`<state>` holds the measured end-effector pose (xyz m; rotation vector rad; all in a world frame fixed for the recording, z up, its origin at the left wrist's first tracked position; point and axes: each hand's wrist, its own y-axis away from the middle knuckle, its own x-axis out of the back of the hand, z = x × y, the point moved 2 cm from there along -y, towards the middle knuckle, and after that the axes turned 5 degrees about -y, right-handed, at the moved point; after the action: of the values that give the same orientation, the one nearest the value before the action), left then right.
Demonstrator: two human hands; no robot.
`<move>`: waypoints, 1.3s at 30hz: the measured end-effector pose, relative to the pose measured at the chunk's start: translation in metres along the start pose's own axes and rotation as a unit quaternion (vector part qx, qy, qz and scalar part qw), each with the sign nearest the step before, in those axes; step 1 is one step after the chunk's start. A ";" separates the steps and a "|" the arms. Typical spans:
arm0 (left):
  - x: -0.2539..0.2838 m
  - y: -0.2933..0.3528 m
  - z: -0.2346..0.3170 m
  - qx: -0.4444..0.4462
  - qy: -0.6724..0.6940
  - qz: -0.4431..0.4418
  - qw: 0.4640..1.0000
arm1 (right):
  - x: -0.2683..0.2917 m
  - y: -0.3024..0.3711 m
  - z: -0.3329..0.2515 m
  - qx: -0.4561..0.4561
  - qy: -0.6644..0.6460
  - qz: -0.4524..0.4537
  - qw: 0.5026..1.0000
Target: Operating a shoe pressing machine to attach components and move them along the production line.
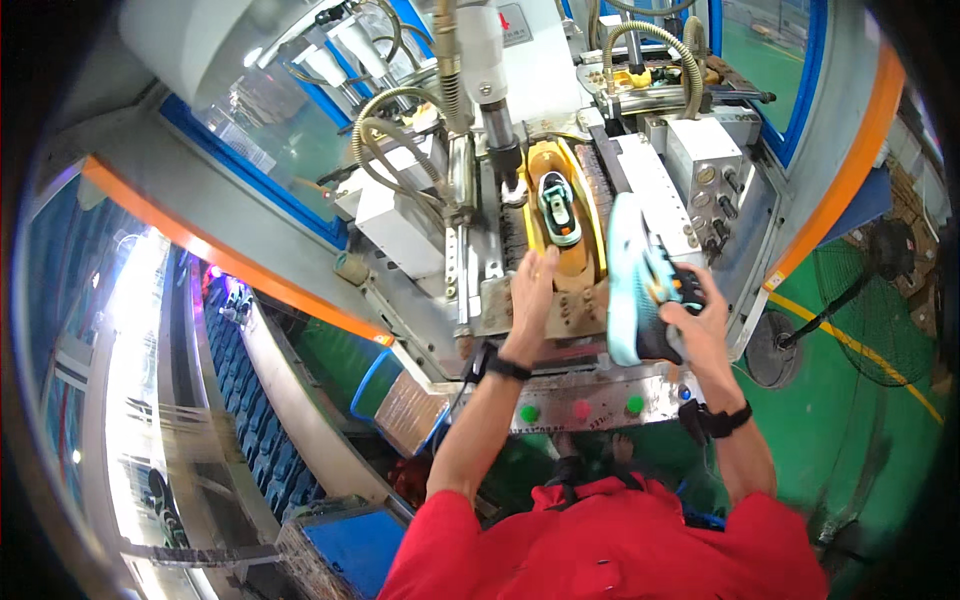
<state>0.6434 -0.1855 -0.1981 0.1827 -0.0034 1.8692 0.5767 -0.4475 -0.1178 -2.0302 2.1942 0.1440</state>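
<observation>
Teal-soled shoe (636, 285): on edge in your right hand (706, 325), grip closed round its upper, apparently keeping the sole clear | second shoe (559, 210): in the yellow cradle (574, 268), probably steadied by its walls | left hand (533, 300): fingers extended, empty, near the cradle

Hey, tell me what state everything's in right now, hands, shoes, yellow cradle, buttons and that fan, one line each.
Left hand: empty, open, by the cradle's near end
Right hand: closed on the held shoe
Held shoe: in the air, sole turned left
Seated shoe: in the cradle, opening up
Cradle: occupied
Buttons: untouched; cannot tell if lit
Fan: standing on the floor; cannot tell if running
</observation>
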 end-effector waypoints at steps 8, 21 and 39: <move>-0.058 -0.179 -0.047 0.004 -0.339 0.103 0.935 | 0.050 -0.040 -0.023 0.066 0.116 0.152 0.979; 0.080 0.022 0.029 0.220 0.233 -0.090 0.943 | -0.127 -0.292 0.021 -0.023 0.515 -0.094 0.851; 0.195 0.397 -0.028 0.204 -0.035 0.483 0.851 | -0.241 -0.040 0.097 0.334 0.351 -0.259 0.836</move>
<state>0.2065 -0.1182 -0.1650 0.6349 0.3066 2.8591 0.6383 -0.1980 -0.1701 -2.2815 1.4617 -1.4084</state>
